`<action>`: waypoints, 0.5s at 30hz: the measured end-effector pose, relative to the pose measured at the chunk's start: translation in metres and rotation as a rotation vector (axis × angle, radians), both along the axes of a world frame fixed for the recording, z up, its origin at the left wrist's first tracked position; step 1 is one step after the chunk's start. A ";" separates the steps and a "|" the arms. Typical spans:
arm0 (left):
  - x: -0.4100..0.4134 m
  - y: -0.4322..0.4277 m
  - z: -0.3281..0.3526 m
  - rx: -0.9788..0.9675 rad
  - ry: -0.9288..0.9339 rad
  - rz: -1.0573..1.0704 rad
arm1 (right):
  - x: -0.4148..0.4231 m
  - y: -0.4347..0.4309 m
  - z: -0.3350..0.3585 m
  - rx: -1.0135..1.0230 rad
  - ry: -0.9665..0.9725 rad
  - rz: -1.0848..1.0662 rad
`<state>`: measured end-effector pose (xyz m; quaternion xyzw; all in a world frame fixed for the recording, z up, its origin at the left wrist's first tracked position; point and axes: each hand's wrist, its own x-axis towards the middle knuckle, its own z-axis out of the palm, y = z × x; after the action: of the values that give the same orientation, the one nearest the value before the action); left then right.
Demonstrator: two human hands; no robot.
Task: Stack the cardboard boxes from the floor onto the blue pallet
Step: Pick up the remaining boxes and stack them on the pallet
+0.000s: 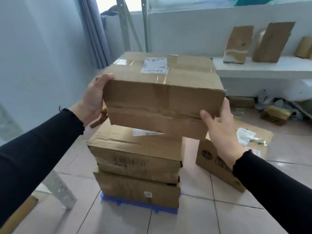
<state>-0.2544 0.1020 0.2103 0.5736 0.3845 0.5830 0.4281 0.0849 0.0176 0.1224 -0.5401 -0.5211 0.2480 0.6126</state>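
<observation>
A taped cardboard box [162, 98] with a white shipping label on top is held in the air just above a stack. My left hand [95, 98] grips its left side and my right hand [219, 125] grips its lower right corner. Below it, two cardboard boxes are stacked: an upper box [135, 156] and a lower box [138, 190]. They rest on the blue pallet [138, 204], of which only the front edge shows. Another cardboard box [217, 164] stands on the floor to the right, partly hidden by my right arm.
A white shelf [263, 66] at the right holds brown paper bags [238, 44]. Clutter and packing lie on the floor under it. A metal bracket [64, 191] leans at the lower left. Grey curtains [94, 31] hang at the back left. The floor is pale tile.
</observation>
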 end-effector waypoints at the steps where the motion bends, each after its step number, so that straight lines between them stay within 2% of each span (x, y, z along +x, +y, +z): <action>1: -0.013 -0.004 -0.003 -0.010 0.002 0.016 | -0.012 -0.002 -0.005 0.002 0.006 0.030; 8: -0.063 -0.017 -0.026 -0.068 0.035 0.128 | -0.062 -0.013 -0.024 -0.044 0.045 0.172; 15: -0.073 -0.019 -0.040 -0.094 0.020 0.080 | -0.065 -0.014 -0.031 -0.038 -0.021 0.143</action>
<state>-0.3271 0.0828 0.1705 0.5429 0.4381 0.5753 0.4270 0.0204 0.0035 0.0916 -0.5155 -0.5601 0.2954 0.5773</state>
